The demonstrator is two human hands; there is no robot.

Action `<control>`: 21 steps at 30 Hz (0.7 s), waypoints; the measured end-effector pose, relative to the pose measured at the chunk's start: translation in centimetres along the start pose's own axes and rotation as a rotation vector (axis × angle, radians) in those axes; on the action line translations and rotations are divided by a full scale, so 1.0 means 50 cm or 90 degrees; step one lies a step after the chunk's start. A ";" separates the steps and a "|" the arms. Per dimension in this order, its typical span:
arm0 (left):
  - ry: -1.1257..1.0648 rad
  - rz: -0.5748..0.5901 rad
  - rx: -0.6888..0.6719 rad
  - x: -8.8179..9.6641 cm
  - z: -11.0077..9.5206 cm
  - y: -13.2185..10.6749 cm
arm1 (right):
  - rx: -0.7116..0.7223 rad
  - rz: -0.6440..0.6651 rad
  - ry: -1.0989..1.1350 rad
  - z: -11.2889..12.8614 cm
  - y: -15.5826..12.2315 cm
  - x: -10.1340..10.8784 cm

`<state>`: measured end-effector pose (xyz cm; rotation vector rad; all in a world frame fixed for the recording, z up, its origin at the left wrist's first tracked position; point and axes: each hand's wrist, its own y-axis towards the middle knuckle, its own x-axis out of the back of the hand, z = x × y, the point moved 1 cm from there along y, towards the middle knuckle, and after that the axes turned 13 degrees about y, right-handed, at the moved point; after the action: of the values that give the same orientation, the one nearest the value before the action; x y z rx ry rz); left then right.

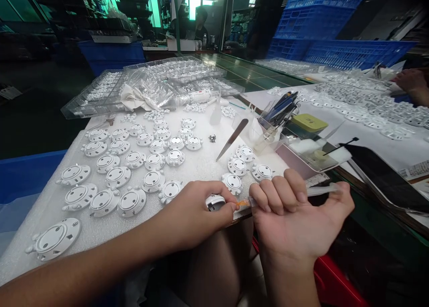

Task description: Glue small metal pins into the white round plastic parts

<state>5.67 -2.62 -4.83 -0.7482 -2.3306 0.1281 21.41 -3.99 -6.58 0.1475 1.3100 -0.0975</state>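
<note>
My left hand (197,211) is closed on a small white round part (215,202), pinched near the table's front edge; the fingers cover much of it. My right hand (291,213) wraps round a translucent syringe (320,190), its thumb at the rear end. The syringe's orange tip (244,203) points left and meets the part at my left fingertips; whether anything flows is too small to tell. Just beyond my hands are several similar white round parts (232,182). Rows of more such parts (132,201) lie to the left on the white foam sheet (201,166).
Tweezers (233,139) and a little heap of metal bits (212,138) lie ahead. At right stand a clear tool box (301,157), a yellow-green case (310,123) and a dark phone-like slab (389,175). Clear trays (97,103) sit behind. Another person's hand (414,81) shows far right.
</note>
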 end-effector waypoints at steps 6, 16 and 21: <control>-0.034 -0.009 -0.014 -0.002 0.002 0.003 | -0.019 0.010 0.020 0.007 0.000 -0.001; -0.071 0.025 0.016 0.007 -0.007 -0.004 | -0.087 0.050 0.068 0.004 0.000 0.004; -0.078 0.034 0.038 0.006 -0.005 -0.003 | -0.093 0.050 0.085 0.003 0.001 0.009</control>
<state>5.58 -2.60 -4.41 -0.7938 -2.4116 0.2723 21.70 -3.95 -6.98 0.0816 1.4378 0.0761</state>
